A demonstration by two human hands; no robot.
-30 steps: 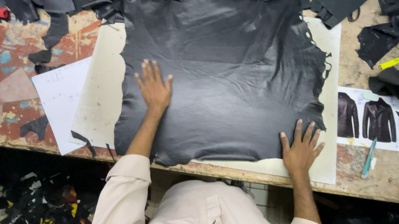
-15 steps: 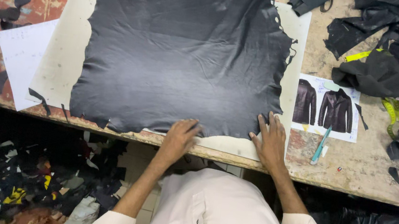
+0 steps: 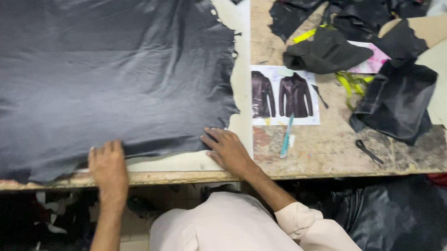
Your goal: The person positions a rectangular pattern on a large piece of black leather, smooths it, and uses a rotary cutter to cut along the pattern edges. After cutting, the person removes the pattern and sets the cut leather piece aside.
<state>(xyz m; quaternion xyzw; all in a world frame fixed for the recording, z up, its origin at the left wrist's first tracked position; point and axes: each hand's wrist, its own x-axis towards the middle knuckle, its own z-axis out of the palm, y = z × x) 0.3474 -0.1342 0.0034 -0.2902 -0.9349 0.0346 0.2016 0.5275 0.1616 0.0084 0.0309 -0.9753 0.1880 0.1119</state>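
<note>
You are leaning over the worktable (image 3: 341, 153) with both hands resting on a large black leather hide (image 3: 102, 75) that is lying flat over a pale cardboard sheet (image 3: 242, 73) and covering most of the left side of the table. Your left hand (image 3: 107, 166) is pressing at the near edge of the hide, fingers together and curled over the table's edge, clamped on nothing that shows. Your right hand (image 3: 229, 150) is lying flat with fingers slightly spread, fingertips touching the hide's near right corner where it is meeting the cardboard; it is gripping nothing.

Just to the right of your right hand, a printed sheet showing two dark jackets (image 3: 283, 96) is lying on the table, with a light blue pen (image 3: 287, 137) resting across its near edge. Farther right and toward the far side, black leather scraps (image 3: 395, 98) are lying in a heap, with yellow strips (image 3: 350, 86) among them. A small dark tool (image 3: 368, 151) is lying near the table's near edge.
</note>
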